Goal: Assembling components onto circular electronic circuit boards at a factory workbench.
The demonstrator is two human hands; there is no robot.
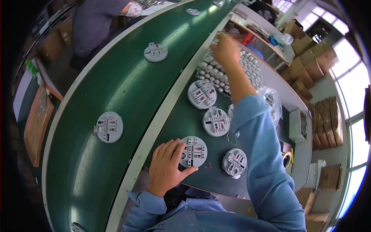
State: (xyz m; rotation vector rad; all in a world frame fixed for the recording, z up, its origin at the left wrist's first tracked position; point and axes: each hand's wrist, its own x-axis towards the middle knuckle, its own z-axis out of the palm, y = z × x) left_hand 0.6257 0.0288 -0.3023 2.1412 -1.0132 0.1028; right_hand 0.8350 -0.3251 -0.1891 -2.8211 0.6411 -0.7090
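Observation:
My left hand [167, 164] lies with fingers stretched and thumb spread against a round grey disc [199, 149] carrying small socket-like modules. Its fingertips and thumb touch the disc's left and near edge. My right arm reaches far forward over a tray of small white round parts [211, 69]. At the tray's far end my right hand [226, 50] has its fingers drawn together; whatever is in them is hidden. Similar discs sit nearby: one beside the tray [202, 94], one in the middle [216, 121], and a small stack [235, 162] near my right forearm. My sleeve partly hides another.
A green conveyor belt [131, 89] behind a pale rail runs along my left, bearing spaced discs [109, 127]. Clear plastic bags [272, 102], a white box [297, 125] and a tape roll [286, 159] lie at right. Another person [92, 27] works across the belt.

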